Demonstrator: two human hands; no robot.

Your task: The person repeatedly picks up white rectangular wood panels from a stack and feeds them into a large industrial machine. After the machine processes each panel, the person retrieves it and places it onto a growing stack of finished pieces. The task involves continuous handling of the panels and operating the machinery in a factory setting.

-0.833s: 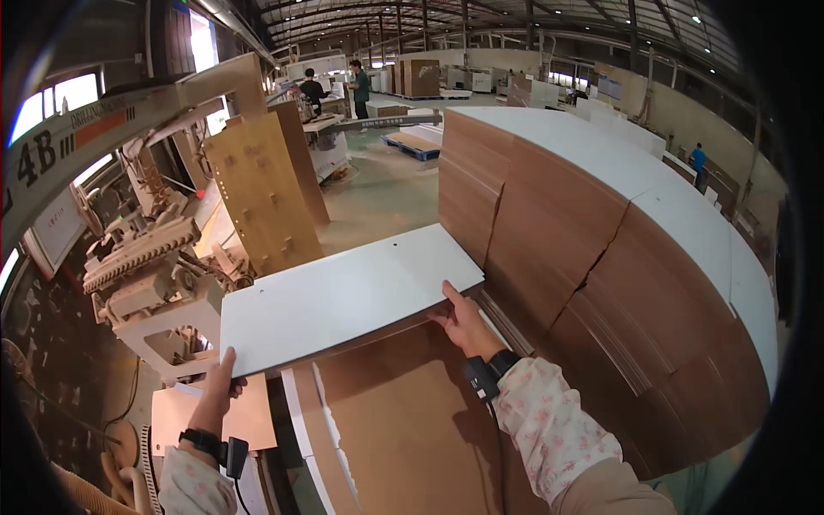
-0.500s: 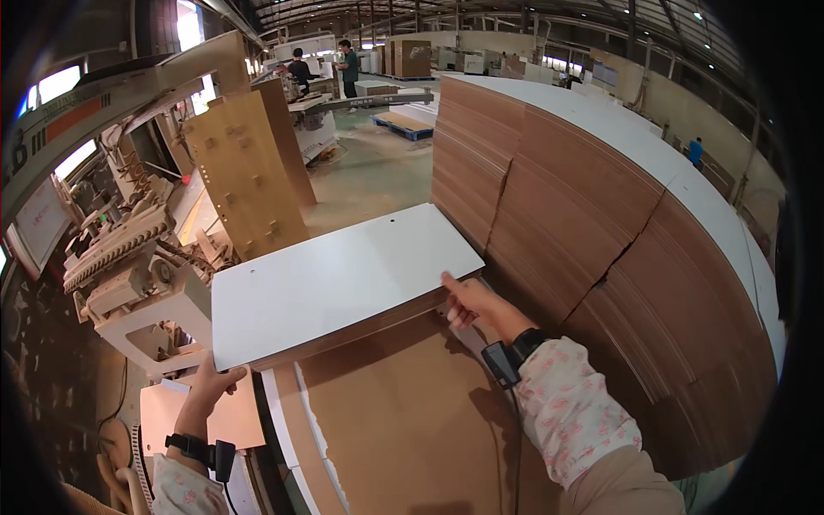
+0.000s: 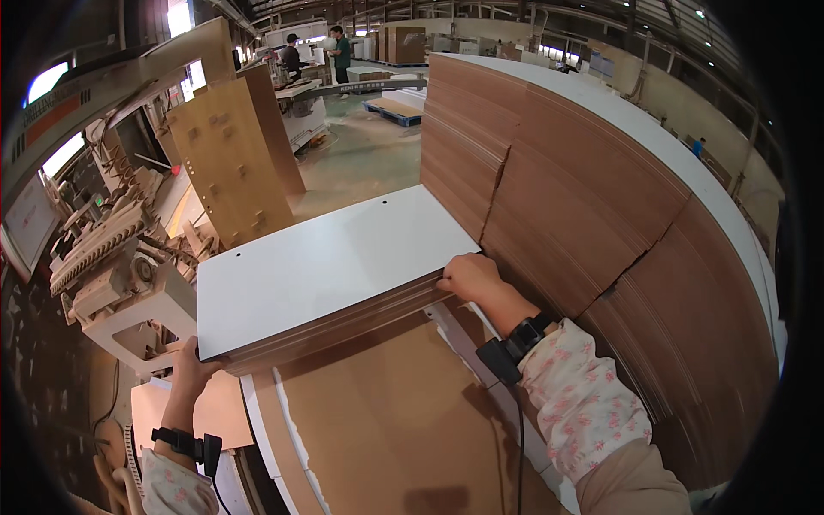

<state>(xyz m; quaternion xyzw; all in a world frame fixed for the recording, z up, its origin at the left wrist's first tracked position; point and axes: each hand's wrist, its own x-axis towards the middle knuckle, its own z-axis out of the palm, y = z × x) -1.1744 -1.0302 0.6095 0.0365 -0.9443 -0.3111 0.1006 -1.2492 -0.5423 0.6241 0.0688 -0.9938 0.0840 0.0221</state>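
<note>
My right fingers point(image 3: 446, 281) curl in at one near corner of one white board point(image 3: 335, 262); my left hand point(image 3: 190, 369) touches the other. I can't tell if either grips. Between my hands, the board has two dark holes point(image 3: 384, 202). One tall stack point(image 3: 584, 189) stands right of my fingers.

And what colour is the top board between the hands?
The top board is white; the head view shows it best.
</note>
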